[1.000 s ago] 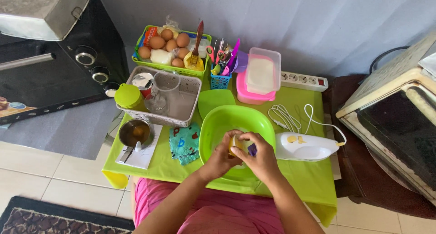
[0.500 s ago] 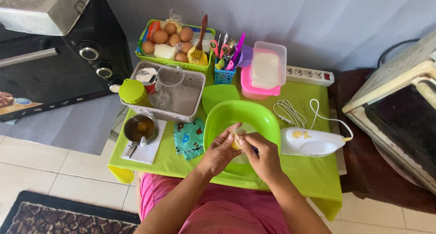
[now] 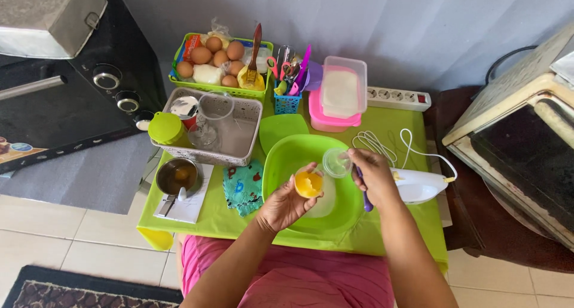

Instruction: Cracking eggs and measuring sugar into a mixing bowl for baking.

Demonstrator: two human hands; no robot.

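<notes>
The person sits at a low table with a green cloth (image 3: 394, 224) and works over a big green bowl (image 3: 281, 164). The left hand (image 3: 286, 205) is curled around a small cup (image 3: 308, 184) full of something yellow-orange, maybe soft butter or an egg yolk; I cannot tell which. The cup is just above the inside of the bowl, near its front-left part, and it is tilted a little toward the camera. The right hand (image 3: 375, 175) holds the round clear lid (image 3: 336, 163) with the fingertips, and a purple handle (image 3: 365, 200) of some tool is tucked under the same fingers. So both hands are closed on things, none is free. I judge that the step in hand is opening the cup, and the content is not yet in the bowl; something pale already seems to lie at the bottom of the bowl. The next move, I think, calls for putting the lid somewhere on the cloth, then tipping the cup further over the middle of the bowl and scraping it with the purple tool, with a firm grip because the cup is small and may be slippery. A white hand mixer (image 3: 418, 185) lies just beside the bowl on the right, with its cord (image 3: 382, 142) behind. Farther back stand a green basket of eggs (image 3: 218, 57) and a pink box (image 3: 338, 99).
</notes>
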